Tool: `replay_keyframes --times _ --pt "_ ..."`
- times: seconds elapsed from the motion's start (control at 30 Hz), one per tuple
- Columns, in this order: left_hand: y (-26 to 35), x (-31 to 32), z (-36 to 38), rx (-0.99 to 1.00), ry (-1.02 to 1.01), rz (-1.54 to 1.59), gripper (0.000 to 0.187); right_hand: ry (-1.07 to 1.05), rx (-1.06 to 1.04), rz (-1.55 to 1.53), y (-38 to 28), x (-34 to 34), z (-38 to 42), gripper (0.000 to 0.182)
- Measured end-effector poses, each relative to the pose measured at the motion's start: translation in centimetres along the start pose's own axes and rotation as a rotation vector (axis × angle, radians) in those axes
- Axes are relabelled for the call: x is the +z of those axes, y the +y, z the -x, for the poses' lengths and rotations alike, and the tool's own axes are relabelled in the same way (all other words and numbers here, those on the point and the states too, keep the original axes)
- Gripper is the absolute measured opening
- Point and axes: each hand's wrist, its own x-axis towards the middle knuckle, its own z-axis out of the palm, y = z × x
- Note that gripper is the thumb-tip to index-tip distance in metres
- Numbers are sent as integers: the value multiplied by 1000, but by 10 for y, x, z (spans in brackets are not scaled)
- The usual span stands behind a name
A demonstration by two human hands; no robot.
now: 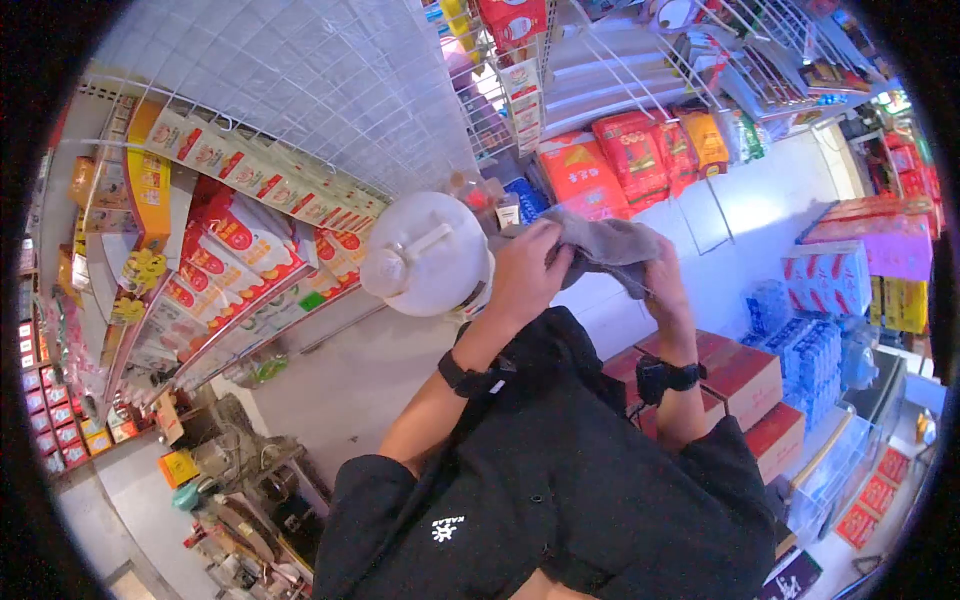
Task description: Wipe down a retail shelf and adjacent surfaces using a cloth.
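Note:
A grey cloth is stretched between my two hands in front of my chest. My left hand is closed on its left end, with part of the cloth bunched around the fingers. At the right end, my right hand grips the cloth's edge; some of its fingers are hidden behind the fabric. Just left of my left hand stands a large white plastic jug with a screw cap and a moulded handle on top.
Shelves of red and white packets line the left side. Red bags rest beneath a wire rack ahead. Cardboard boxes and shrink-wrapped water bottles are stacked to my right. Cluttered goods lie at lower left.

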Motion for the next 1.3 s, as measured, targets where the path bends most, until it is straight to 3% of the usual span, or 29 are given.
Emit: replay_keyframes --times 0.13,0.2,0.23,0.33,0.4,0.47,0.5,0.53,0.6,0.77,0.83,0.87,0.93,1.1,1.17,1.3 --pt "11 -27 1 142 169 72 28 -94 124 -55 -2 26 10 61" --pt "8 -43 6 182 152 114 30 -351 -5 -435 14 33 15 73" --pt "8 -50 7 218 137 152 32 -346 -5 -429 30 33 13 73" --pt "7 -77 16 231 84 160 33 -659 46 -751 80 43 -8 86" --pt "19 -99 24 171 -5 137 36 -673 22 -648 65 58 -4 86" --pt "19 -106 26 118 -101 103 40 -566 340 -1040 47 81 -16 77" --pt "14 -106 26 226 -49 55 34 -343 442 -792 70 63 -31 60" --pt "10 -104 28 329 1 7 28 -343 442 -793 76 54 -37 60" --pt "7 -109 31 273 19 -14 26 -333 402 -221 78 44 -46 42" --pt "-1 -119 29 178 -19 -66 25 -304 392 -216 31 55 -39 30" --pt "-7 -117 29 100 -55 -200 26 -323 102 -279 19 57 -38 25" --pt "-7 -116 28 101 -53 -201 26 -325 101 -279 13 60 -37 25" --pt "-3 -113 25 86 175 -226 29 -221 -85 -330 -14 83 -33 29" --pt "31 -91 5 171 286 -228 33 -92 -100 -242 -41 114 -26 20" --pt "30 -86 -2 179 307 -281 31 -36 -310 264 -42 119 -27 17" --pt "31 -84 -25 181 246 -231 21 135 -498 330 -20 105 -35 29"
